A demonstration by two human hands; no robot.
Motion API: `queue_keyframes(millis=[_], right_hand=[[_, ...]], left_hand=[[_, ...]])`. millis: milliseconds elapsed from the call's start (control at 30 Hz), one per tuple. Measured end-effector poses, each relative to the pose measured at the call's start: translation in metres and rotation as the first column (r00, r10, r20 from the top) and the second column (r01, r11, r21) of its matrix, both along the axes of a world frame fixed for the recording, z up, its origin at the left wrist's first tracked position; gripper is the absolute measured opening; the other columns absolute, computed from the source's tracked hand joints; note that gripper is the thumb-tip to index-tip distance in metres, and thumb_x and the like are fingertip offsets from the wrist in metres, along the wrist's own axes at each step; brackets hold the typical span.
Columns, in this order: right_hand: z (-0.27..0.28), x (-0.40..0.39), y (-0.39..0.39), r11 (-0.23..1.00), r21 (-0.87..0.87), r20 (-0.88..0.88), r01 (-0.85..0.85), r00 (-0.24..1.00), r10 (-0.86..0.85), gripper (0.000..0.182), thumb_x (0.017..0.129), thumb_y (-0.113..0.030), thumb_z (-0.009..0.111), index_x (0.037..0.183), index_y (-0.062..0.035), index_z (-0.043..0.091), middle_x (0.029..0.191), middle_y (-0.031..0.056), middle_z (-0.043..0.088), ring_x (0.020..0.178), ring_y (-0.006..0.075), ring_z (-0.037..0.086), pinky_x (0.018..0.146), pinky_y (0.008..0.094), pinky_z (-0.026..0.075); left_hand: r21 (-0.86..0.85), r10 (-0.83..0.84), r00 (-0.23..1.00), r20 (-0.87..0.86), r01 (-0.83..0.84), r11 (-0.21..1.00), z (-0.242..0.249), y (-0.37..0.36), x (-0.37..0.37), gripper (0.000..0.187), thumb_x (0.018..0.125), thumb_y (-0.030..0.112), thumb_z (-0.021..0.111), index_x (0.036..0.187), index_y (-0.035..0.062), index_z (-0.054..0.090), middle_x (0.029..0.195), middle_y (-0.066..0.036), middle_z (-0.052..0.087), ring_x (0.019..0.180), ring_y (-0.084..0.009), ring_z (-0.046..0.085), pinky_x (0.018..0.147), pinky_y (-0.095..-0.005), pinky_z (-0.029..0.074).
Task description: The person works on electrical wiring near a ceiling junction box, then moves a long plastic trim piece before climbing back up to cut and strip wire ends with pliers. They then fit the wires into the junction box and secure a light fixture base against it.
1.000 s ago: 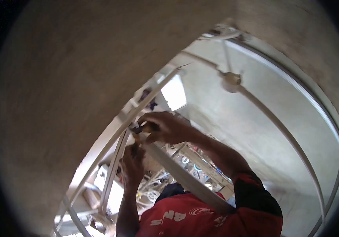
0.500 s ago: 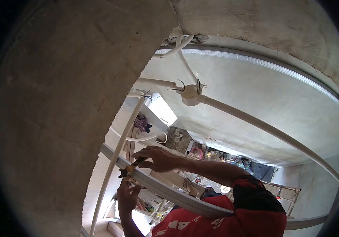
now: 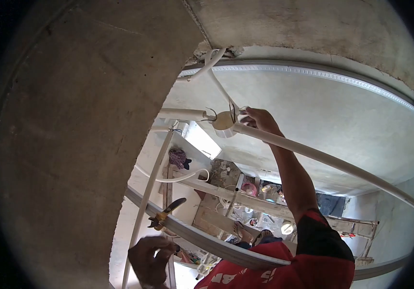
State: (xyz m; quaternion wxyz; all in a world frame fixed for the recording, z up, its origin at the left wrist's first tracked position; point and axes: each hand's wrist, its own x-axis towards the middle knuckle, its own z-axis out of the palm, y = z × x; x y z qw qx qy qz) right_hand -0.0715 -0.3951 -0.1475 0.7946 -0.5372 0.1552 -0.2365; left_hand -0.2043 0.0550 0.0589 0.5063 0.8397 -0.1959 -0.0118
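Observation:
My right hand [image 3: 261, 120] reaches up beside the round white junction box [image 3: 225, 129]. Its fingers are closed around the ends of the thin wires [image 3: 232, 113] that stick out of the box; a small pale patch shows at the fingertips. Pliers [image 3: 169, 208] with a dark handle and yellowish middle hang across the grey metal channel [image 3: 202, 237], jaws to the left. Just below them, my left hand [image 3: 150, 260] is curled, thumb and fingers pinched together. A dark bit shows at its fingertips, too small to name.
A long white conduit [image 3: 322, 155] runs right from the box, and another pipe [image 3: 144, 202] slopes down on the left. A rough concrete beam [image 3: 72, 120] fills the left side. Far below are wooden scaffold planks [image 3: 274, 208], a foot [image 3: 243, 232] and scattered items.
My right hand has let go of the pliers and risen to the wires at the junction box. My left hand has dropped slightly lower, while the pliers stay on the channel.

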Motion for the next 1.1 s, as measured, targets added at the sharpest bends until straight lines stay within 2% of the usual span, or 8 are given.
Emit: queue_keyframes(millis=[67,200,233,400,467,600,833,1100], right_hand=[[0.014,0.015,-0.009,0.848,0.391,0.153,-0.357,0.934,0.323,0.031,0.1,-0.031,0.065,0.099,-0.0003,0.069,0.085,0.0122,0.07,0.068,0.0136,0.056,0.067,0.0281,0.048],[0.035,0.016,0.003,0.796,0.4,0.305,-0.454,0.885,0.351,0.024,0.093,-0.026,0.074,0.095,-0.0037,0.067,0.078,0.0045,0.062,0.068,0.0133,0.053,0.067,0.0255,0.044],[0.032,0.021,0.007,0.717,0.436,0.423,-0.544,0.827,0.37,0.018,0.092,-0.018,0.076,0.094,-0.0039,0.066,0.076,0.0023,0.059,0.067,0.0127,0.054,0.064,0.025,0.044],[0.049,0.006,0.012,0.656,0.581,0.434,-0.481,0.865,0.251,0.012,0.089,-0.008,0.074,0.094,-0.0021,0.065,0.078,0.0031,0.059,0.066,0.0131,0.054,0.061,0.0265,0.046],[0.05,0.004,0.008,0.651,0.591,0.453,-0.477,0.864,0.222,0.011,0.089,-0.006,0.074,0.094,-0.0013,0.065,0.078,0.0032,0.059,0.065,0.0136,0.054,0.06,0.027,0.046],[0.039,-0.002,0.003,0.803,0.483,0.429,-0.349,0.894,0.13,0.01,0.088,-0.004,0.071,0.094,-0.0004,0.063,0.084,0.0059,0.062,0.07,0.0128,0.054,0.066,0.0265,0.047],[0.061,-0.02,0.007,0.967,0.234,0.352,-0.102,0.936,0.014,0.026,0.088,-0.006,0.071,0.109,-0.0012,0.056,0.09,0.009,0.063,0.076,0.0126,0.052,0.071,0.0275,0.045],[0.071,-0.022,0.012,0.961,0.216,0.395,-0.173,0.916,0.076,0.033,0.093,-0.006,0.069,0.118,0.0014,0.049,0.096,0.0117,0.064,0.083,0.0174,0.06,0.078,0.0334,0.051]], left_hand=[[0.002,-0.178,0.984,0.024,0.178,0.984,0.011,-0.044,0.013,0.046,0.089,0.038,0.079,0.102,-0.0034,0.064,0.084,-0.014,0.07,0.069,-0.0201,0.069,0.065,-0.0332,0.058],[-0.359,-0.224,0.939,-0.262,0.12,0.925,0.009,-0.143,0.049,0.036,0.096,0.026,0.07,0.114,-0.0036,0.059,0.099,-0.013,0.069,0.076,-0.0199,0.069,0.066,-0.0347,0.057],[-0.297,-0.209,0.949,-0.238,0.134,0.945,-0.002,-0.155,0.063,0.033,0.097,0.023,0.068,0.115,-0.0025,0.058,0.101,-0.012,0.068,0.08,-0.0198,0.069,0.068,-0.0348,0.057],[0.095,-0.226,0.971,0.076,0.219,0.971,0.002,-0.205,0.106,0.03,0.096,0.02,0.069,0.118,0.0005,0.059,0.108,-0.013,0.065,0.086,-0.0215,0.068,0.077,-0.0364,0.056],[0.22,-0.25,0.865,0.435,0.167,0.961,0.002,-0.225,0.121,0.034,0.092,0.016,0.071,0.117,-0.0002,0.056,0.109,-0.016,0.06,0.089,-0.0244,0.064,0.071,-0.0371,0.054],[0.427,-0.444,0.658,0.608,0.201,0.882,-0.004,-0.241,0.144,0.054,0.084,0.021,0.08,0.127,0.0018,0.053,0.122,-0.019,0.055,0.115,-0.0364,0.052,0.1,-0.0494,0.041],[0.543,-0.52,0.767,0.375,0.273,0.794,-0.008,-0.238,0.155,0.072,0.077,0.027,0.087,0.134,0.004,0.051,0.135,-0.021,0.052,0.125,-0.0366,0.051,0.11,-0.0489,0.04],[0.486,-0.537,0.825,0.179,0.4,0.777,0.002,-0.244,0.163,0.071,0.073,0.018,0.09,0.132,0.0032,0.052,0.127,-0.017,0.06,0.116,-0.0278,0.062,0.098,-0.0462,0.053]])
